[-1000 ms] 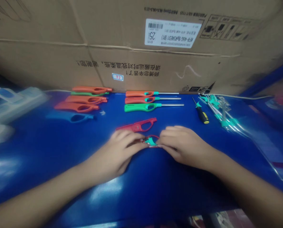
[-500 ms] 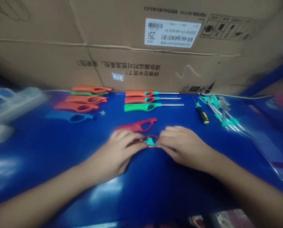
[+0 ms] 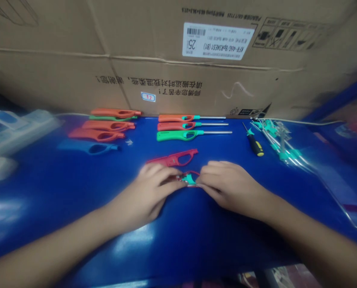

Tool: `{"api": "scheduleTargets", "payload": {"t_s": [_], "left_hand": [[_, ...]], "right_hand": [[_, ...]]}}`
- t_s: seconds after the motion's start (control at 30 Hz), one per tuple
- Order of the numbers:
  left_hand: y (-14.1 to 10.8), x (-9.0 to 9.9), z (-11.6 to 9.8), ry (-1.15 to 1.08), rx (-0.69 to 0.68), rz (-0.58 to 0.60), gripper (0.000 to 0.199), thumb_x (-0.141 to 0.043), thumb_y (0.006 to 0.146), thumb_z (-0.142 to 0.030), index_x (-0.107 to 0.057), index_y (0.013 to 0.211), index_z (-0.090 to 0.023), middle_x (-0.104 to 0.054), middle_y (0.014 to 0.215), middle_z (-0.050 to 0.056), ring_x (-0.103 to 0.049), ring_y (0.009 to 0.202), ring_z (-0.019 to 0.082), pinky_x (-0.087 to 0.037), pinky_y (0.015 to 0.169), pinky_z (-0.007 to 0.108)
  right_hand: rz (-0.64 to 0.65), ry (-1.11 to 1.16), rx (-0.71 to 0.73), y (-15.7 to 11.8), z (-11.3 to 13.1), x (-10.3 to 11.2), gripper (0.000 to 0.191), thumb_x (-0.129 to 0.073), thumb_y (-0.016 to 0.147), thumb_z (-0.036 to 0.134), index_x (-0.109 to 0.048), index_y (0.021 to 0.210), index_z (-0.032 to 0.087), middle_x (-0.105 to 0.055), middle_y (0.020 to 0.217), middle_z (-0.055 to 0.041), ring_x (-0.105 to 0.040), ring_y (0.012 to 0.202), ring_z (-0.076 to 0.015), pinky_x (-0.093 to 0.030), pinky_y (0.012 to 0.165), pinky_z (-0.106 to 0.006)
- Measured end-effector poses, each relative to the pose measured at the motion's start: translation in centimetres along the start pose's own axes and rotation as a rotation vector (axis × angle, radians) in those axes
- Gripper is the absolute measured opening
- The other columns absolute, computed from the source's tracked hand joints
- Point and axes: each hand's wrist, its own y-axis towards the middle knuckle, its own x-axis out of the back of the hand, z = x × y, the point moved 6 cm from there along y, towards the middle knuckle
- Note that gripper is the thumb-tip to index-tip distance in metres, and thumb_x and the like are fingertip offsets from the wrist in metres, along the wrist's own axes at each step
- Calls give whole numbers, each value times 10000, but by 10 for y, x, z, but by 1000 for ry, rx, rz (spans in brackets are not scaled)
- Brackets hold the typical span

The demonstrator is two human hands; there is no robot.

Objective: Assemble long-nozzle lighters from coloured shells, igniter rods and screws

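Observation:
Between my hands is a red lighter half-shell (image 3: 193,186) with a teal trigger (image 3: 190,179) seated in its loop. My left hand (image 3: 152,190) pinches its left part, thumb and fingers closed. On the other end, my right hand (image 3: 226,182) is closed, its fingertips beside the trigger; most of the shell is hidden under the fingers. Just beyond lies a second red half-shell (image 3: 181,157), its left end partly behind my left hand. Farther back, several lighters with metal tubes rest in a row, among them a green lighter (image 3: 172,136).
Orange shells (image 3: 106,126) and a blue shell (image 3: 91,147) lie at the left near tiny screws (image 3: 129,142). A yellow-black screwdriver (image 3: 254,146) and metal tubes with teal parts (image 3: 282,146) are at the right. A large cardboard box (image 3: 154,40) stands behind; a white power strip (image 3: 34,130) sits left.
My right hand has shifted very slightly left, toward the trigger. My left hand and the things on the table look the same.

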Motion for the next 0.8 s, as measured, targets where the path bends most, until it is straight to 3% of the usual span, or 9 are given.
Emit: {"api": "scheduleTargets", "payload": {"t_s": [0.3,0.8], "left_hand": [[-1,-1,1,-14,7,-11,526,-462,914,-30,-583,1362,-277,-596,1319,86,-510,1170,268,-378,986,445],[-2,0,1,-34,-1,-34,453,-453,957,-55,-612,1326,-262,-608,1292,76,-513,1164,256,-357,987,427]], "right_hand": [[-43,63,-6,0,-2,0,195,-541,990,219,-709,896,187,-680,865,-20,-555,801,-169,-392,751,-312],[-105,350,-26,3,-9,-1,125,-602,952,179,-718,907,192,-708,880,-10,-597,824,-144,-434,756,-272]]}}
